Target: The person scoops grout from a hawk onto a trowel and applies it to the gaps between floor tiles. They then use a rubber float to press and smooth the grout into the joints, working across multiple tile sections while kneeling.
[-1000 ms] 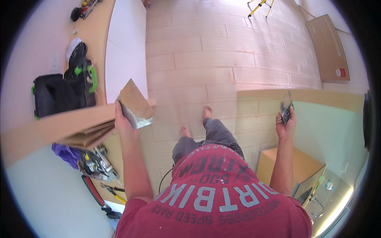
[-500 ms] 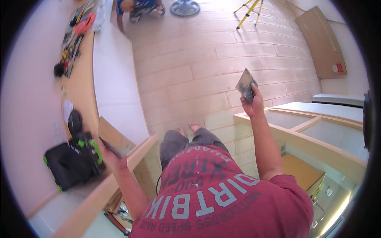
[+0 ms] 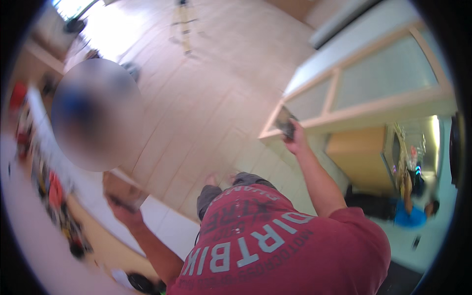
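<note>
Though blurry, plate (image 3: 122, 188) in left hand (image 3: 127, 214), scraper (image 3: 283, 118) in right hand (image 3: 296, 140).

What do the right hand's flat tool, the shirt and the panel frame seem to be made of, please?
Flat tool: possibly dull metal, thin, grey-brown, but blurred. Shirt: matte fabric, draping softly. Panel frame: probably smooth wood, given pale tan bars.

Red printed T-shirt (image 3: 290, 250), grey trousers (image 3: 208, 197)

On my feed I make out pale block letters (image 3: 246, 251) across the maroon shirt (image 3: 314, 260), with darker lettering (image 3: 231, 220) nearby.
</note>
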Available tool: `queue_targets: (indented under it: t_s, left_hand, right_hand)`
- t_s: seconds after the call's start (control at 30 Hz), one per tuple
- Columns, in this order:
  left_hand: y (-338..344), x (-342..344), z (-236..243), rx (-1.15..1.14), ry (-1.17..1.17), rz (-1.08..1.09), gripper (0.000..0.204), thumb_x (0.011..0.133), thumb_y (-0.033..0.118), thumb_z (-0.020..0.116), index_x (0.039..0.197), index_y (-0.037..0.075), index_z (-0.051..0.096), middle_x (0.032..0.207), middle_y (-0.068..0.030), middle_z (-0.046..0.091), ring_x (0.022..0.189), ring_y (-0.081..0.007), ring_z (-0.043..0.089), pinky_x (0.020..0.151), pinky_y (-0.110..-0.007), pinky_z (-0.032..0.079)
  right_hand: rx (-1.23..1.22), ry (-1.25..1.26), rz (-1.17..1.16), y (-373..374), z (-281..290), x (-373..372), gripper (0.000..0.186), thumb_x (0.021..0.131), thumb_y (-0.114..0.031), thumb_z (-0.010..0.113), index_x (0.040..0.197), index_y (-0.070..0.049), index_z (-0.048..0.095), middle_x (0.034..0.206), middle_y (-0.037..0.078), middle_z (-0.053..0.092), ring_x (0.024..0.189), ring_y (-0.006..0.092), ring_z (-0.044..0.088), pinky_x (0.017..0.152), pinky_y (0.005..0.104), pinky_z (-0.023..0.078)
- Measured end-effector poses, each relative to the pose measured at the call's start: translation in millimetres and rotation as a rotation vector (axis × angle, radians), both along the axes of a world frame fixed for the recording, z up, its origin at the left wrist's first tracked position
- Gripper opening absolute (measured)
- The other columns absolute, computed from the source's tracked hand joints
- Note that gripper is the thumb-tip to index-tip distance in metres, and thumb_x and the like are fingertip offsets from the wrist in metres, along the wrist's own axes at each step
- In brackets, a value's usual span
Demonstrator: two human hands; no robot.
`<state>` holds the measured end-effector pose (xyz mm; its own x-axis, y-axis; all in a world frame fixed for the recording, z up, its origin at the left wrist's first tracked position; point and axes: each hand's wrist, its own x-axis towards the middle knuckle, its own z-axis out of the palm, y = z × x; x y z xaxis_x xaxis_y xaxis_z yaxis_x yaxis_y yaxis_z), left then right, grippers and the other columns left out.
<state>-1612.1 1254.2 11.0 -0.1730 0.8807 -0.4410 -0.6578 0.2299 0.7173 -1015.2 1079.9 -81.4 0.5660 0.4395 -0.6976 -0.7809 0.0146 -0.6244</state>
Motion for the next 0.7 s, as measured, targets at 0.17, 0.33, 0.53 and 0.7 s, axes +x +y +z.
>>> queue_targets:
  t_s: [0.17, 0.33, 0.53, 0.7]
  left_hand:
    - [82.7, 45.3, -15.9, -0.032, 0.107, -0.144, 0.059, 0.106, 0.047, 0.048, 0.154, 0.014, 0.044, 0.157, -0.0064, 0.046, 0.143, -0.0295, 0.045, 0.117, -0.049, 0.038]
    - [147.3, 107.2, -20.7, 0.277, 0.494, -0.370, 0.055, 0.108, 0.044, 0.046, 0.154, 0.013, 0.045, 0.153, -0.0080, 0.050, 0.138, -0.0300, 0.050, 0.117, -0.048, 0.040]
    - [175.0, 226.3, 20.1, 0.263, 0.369, -0.594, 0.057, 0.110, 0.045, 0.039, 0.157, 0.012, 0.041, 0.149, -0.0065, 0.053, 0.134, -0.0266, 0.054, 0.111, -0.041, 0.045]
    - [178.1, 278.9, 7.8, 0.332, 0.275, -0.896, 0.059, 0.109, 0.047, 0.040, 0.155, 0.010, 0.042, 0.149, -0.0082, 0.052, 0.133, -0.0253, 0.054, 0.106, -0.040, 0.048]
  right_hand:
    - [0.102, 0.006, 0.039, -24.1, -25.3, -18.6, 0.024, 0.093, -0.033, 0.070, 0.112, -0.019, 0.068, 0.095, -0.001, 0.074, 0.079, 0.0146, 0.069, 0.061, 0.0334, 0.053]
    - [0.076, 0.135, -0.242, -78.8, -49.7, -41.1, 0.024, 0.094, -0.033, 0.069, 0.114, -0.018, 0.066, 0.101, 0.001, 0.072, 0.090, 0.0209, 0.066, 0.082, 0.0443, 0.049]
    - [0.051, 0.157, -0.624, -175.7, -88.2, -45.1, 0.021, 0.096, -0.030, 0.068, 0.106, -0.012, 0.062, 0.087, 0.007, 0.069, 0.068, 0.0227, 0.064, 0.051, 0.0367, 0.051]
    - [-0.078, 0.164, -0.872, -259.1, -101.6, -90.5, 0.013, 0.096, -0.028, 0.068, 0.098, -0.016, 0.063, 0.085, 0.004, 0.067, 0.066, 0.0214, 0.062, 0.049, 0.0354, 0.049]
